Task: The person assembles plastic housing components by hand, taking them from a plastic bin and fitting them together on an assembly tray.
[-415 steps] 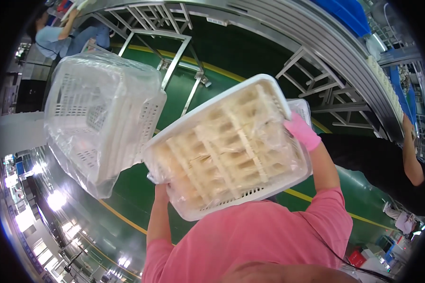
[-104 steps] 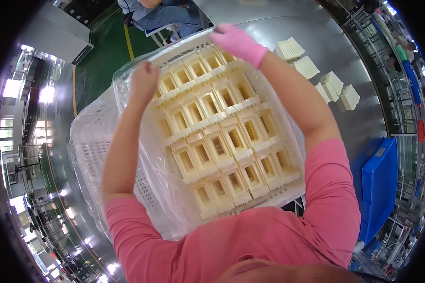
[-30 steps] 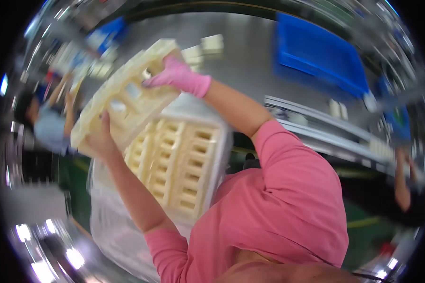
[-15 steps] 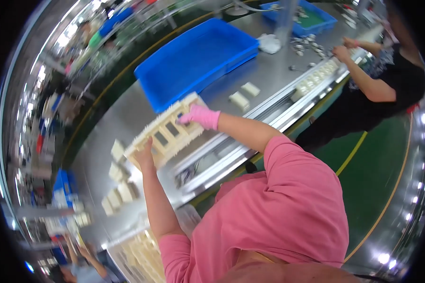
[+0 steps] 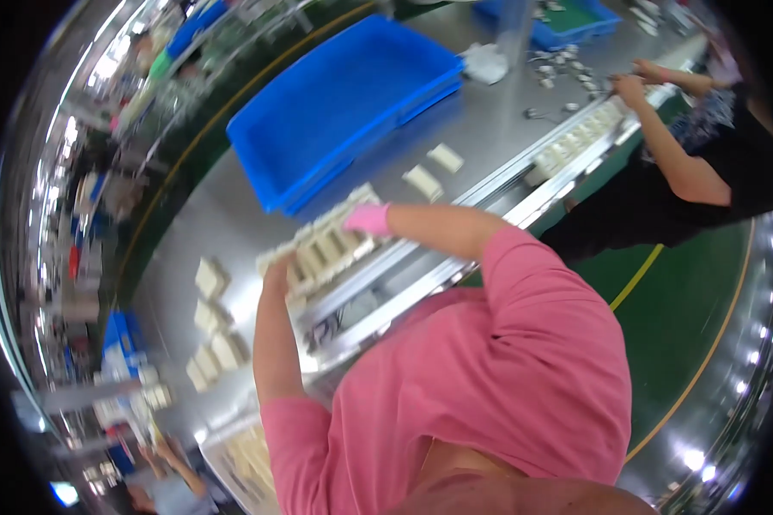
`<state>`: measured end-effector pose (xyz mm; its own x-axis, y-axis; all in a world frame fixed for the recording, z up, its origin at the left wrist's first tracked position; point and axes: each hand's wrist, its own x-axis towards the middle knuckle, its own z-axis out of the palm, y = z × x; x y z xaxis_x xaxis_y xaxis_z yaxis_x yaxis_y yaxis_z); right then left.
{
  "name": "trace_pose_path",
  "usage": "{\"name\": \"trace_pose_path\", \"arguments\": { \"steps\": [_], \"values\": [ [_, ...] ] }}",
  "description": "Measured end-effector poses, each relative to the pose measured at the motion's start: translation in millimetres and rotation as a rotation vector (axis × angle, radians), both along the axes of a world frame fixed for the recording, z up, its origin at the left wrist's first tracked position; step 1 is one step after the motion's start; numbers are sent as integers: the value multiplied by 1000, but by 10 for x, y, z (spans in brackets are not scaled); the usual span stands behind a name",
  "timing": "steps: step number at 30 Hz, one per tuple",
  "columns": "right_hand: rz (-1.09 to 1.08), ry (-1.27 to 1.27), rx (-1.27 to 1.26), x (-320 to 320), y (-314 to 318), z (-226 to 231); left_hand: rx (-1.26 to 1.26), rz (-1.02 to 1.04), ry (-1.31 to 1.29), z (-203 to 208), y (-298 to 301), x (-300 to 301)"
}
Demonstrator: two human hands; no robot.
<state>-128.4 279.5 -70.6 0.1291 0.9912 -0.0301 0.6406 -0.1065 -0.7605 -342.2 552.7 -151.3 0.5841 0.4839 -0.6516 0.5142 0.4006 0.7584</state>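
Note:
Between my two hands is a long cream tray [image 5: 325, 249] with a row of rectangular slots, low over the metal bench beside the rail. My bare left hand [image 5: 278, 271] grips its left end, the fingers partly hidden and blurred. On the right end, my right hand [image 5: 368, 220] in a pink glove takes hold of the rim; its fingertips are hard to make out. Two pale rectangular blocks [image 5: 423, 182] lie to the right of the tray. Off to the left, several cream blocks [image 5: 212, 279] stand on the bench.
A big blue bin [image 5: 352, 103] sits behind the tray. Along the near edge runs a metal conveyor rail [image 5: 498, 193], bearing another filled cream tray [image 5: 575, 142]. A co-worker in black [image 5: 687, 163] works at the right. A container of cream parts [image 5: 245, 459] stands at lower left.
The tray has been swung from a tilted, raised pose down toward the bench and the rail. Both my hands have moved with it, and the whole view has shifted slightly.

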Motion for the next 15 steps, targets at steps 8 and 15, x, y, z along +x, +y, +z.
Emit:
{"name": "trace_pose_path", "arguments": {
  "steps": [8,15],
  "values": [
    [143,-683,72,209,-350,153,-283,85,-47,730,-568,195],
    [-68,-860,1,131,-273,-37,-172,336,-141,628,-552,-30]
  ]
}}
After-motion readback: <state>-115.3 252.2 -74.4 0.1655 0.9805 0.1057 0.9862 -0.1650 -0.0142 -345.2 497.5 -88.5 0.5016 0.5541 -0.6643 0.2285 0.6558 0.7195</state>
